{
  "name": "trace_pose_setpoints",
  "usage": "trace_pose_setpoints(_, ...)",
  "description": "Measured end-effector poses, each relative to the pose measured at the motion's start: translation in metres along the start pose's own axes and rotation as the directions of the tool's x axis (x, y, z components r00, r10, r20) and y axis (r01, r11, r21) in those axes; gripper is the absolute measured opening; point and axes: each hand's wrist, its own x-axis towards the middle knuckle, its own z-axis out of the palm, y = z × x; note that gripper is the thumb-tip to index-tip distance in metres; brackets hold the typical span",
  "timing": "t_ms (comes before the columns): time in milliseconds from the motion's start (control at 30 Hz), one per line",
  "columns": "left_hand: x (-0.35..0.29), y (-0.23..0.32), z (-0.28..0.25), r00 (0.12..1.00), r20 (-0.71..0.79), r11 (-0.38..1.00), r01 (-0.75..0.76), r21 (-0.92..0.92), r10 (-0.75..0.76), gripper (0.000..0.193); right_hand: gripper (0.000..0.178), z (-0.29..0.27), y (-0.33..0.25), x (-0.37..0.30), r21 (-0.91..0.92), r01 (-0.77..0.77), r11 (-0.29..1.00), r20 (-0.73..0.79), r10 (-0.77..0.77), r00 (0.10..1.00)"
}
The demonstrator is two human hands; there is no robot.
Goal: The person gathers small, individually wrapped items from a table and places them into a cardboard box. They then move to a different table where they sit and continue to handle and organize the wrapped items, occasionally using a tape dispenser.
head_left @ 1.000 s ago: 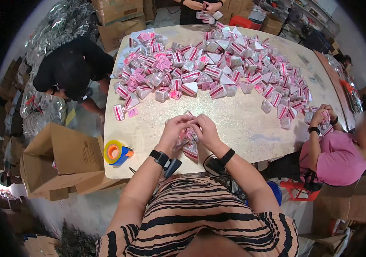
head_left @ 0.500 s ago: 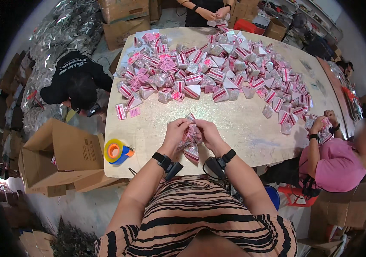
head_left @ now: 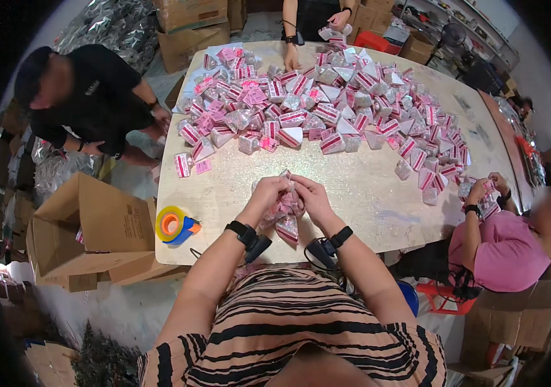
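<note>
Close to the table's near edge, my left hand (head_left: 268, 198) and my right hand (head_left: 314, 200) meet at the top of a clear plastic bag (head_left: 284, 213). Fingers of both hands are pinched on its gathered neck. Pink and white wedge-shaped packets show through the plastic, one wedge pointing toward me at the bottom. The fingers partly cover the bag's mouth. Beyond my hands spreads a large heap of similar pink-striped wedge packets (head_left: 291, 119) on the pale wooden table (head_left: 353, 187).
A yellow and blue tape dispenser (head_left: 175, 226) stands at the table's left corner, beside an open cardboard box (head_left: 95, 226). One person in black (head_left: 101, 97) stands at the left; another in pink (head_left: 507, 248) sits at the right. A third person's hand (head_left: 292, 59) touches the far side.
At the left, the bent-over person in black has straightened up. The far person's one hand has come down to the heap. My hands stay almost in place on the bag.
</note>
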Motion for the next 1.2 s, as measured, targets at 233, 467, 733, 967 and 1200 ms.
trace_pose_setpoints(233,0.016,-0.026,-0.015,0.993,0.108,0.993,-0.068,0.092,0.058,0.014,0.016,0.003,-0.020,-0.002,-0.689,0.345,0.637,0.134,-0.356,0.925)
trace_pose_setpoints(467,0.005,-0.030,-0.010,0.991,-0.075,0.994,-0.105,0.040,0.108,0.015,0.013,-0.001,-0.031,0.002,-0.864,0.388,0.320,0.207,-0.475,0.855)
trace_pose_setpoints(733,-0.038,0.016,-0.047,0.905,-0.204,0.908,-0.313,0.279,0.374,0.015,0.007,0.014,-0.085,0.019,-0.807,0.500,0.315,0.179,-0.677,0.714)
trace_pose_setpoints(967,-0.044,0.027,-0.069,0.874,-0.263,0.887,-0.314,0.339,0.409,0.010,0.009,0.053,-0.086,0.041,-0.639,0.651,0.411,0.348,-0.600,0.720)
trace_pose_setpoints(1200,-0.010,0.000,-0.162,0.852,-0.305,0.657,-0.059,0.752,0.426,0.019,0.034,0.036,-0.004,0.089,-0.859,0.455,0.234,0.499,0.184,0.847)
